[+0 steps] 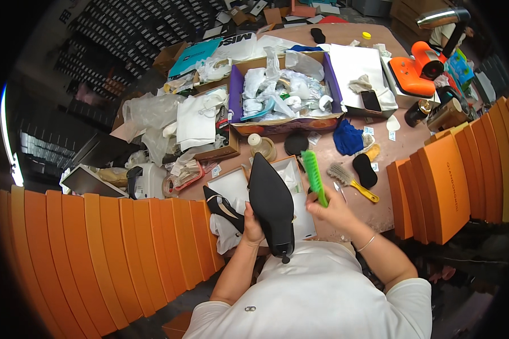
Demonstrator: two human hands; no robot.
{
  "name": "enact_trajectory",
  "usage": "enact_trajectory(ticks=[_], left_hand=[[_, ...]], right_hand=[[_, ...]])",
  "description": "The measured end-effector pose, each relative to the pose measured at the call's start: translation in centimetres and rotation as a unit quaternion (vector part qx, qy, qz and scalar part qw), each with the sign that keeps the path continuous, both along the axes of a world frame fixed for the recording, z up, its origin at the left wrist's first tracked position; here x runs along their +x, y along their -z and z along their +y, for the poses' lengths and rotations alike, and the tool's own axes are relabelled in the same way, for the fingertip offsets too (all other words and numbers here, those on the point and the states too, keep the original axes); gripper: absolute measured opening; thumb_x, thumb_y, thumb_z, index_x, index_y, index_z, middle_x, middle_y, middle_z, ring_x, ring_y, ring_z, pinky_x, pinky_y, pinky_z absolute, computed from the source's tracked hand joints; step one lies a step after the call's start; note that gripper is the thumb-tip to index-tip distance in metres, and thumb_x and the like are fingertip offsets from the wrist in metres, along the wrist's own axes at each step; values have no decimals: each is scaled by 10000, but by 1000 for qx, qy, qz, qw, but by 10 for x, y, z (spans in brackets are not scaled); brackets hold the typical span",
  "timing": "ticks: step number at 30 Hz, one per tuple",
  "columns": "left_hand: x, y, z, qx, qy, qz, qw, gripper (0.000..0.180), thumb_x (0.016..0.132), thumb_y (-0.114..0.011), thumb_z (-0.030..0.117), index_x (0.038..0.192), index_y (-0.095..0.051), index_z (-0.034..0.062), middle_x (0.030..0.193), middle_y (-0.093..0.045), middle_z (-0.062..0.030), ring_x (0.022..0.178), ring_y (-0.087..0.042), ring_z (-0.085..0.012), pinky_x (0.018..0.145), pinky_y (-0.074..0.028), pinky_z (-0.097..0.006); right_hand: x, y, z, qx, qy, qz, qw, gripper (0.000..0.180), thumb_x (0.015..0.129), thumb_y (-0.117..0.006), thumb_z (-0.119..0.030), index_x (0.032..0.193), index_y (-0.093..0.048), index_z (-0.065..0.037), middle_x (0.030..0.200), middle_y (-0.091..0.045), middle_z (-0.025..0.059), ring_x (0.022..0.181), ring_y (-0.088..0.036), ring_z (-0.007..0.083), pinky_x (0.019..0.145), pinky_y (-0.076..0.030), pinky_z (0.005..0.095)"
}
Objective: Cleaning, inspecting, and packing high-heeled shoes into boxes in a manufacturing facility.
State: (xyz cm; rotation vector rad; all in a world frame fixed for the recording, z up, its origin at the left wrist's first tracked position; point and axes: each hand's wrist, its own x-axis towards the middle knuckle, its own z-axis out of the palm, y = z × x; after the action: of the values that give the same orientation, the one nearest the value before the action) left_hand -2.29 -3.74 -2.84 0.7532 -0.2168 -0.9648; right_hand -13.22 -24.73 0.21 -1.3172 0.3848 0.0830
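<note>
My left hand (253, 225) grips a black pointed-toe high-heeled shoe (270, 198), held with its sole up, the toe pointing away and the heel close to my body. In my right hand (329, 209) is a bright green brush (314, 176), upright beside the shoe and apart from it. A second black shoe (225, 208) lies left of my left hand on white wrapping. Under the held shoe sits an open shoebox (303, 221) with white lining, partly hidden by the shoe.
Orange boxes (107, 248) stand in a row at left, more orange boxes (444, 186) at right. A yellow-handled brush (353, 182), blue cloth (349, 137) and black sponge (365, 171) lie right of the green brush. Behind is a purple carton (288, 125) full of plastic wrapping.
</note>
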Motion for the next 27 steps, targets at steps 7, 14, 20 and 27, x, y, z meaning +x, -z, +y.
enact_trajectory(ticks=[7,14,20,27], left_hand=[[4,24,11,265,-252,-260,893,599,998,-342,447,1366,-424,-18,1348,-484,-155,1246,-472,-264,1077,-327,-366],[29,120,114,497,-363,-11,788,816,825,-738,248,1433,-278,-43,1392,-399,-231,1232,-461,-348,1052,-359,-400],[48,173,141,553,-352,-123,745,624,860,-525,73,1432,-295,-24,1304,-499,-192,1178,-510,-262,1024,-375,-328],[36,68,116,385,-368,-159,831,340,905,-403,46,1206,-539,-34,1122,-603,-95,1044,-556,-170,932,-419,-279]], right_hand=[[11,20,50,152,-59,30,986,537,758,-820,-163,1201,-548,-30,933,-576,-8,796,-536,64,667,-452,215],[13,62,37,229,-45,89,968,315,774,-805,-203,943,-565,-90,733,-513,-54,584,-447,39,497,-358,203],[10,73,40,207,-49,115,970,332,781,-798,-191,961,-538,-87,740,-509,-46,584,-456,46,490,-368,213],[18,105,40,-126,-76,124,981,406,792,-784,-216,1057,-588,21,835,-579,32,743,-539,117,672,-464,260]])
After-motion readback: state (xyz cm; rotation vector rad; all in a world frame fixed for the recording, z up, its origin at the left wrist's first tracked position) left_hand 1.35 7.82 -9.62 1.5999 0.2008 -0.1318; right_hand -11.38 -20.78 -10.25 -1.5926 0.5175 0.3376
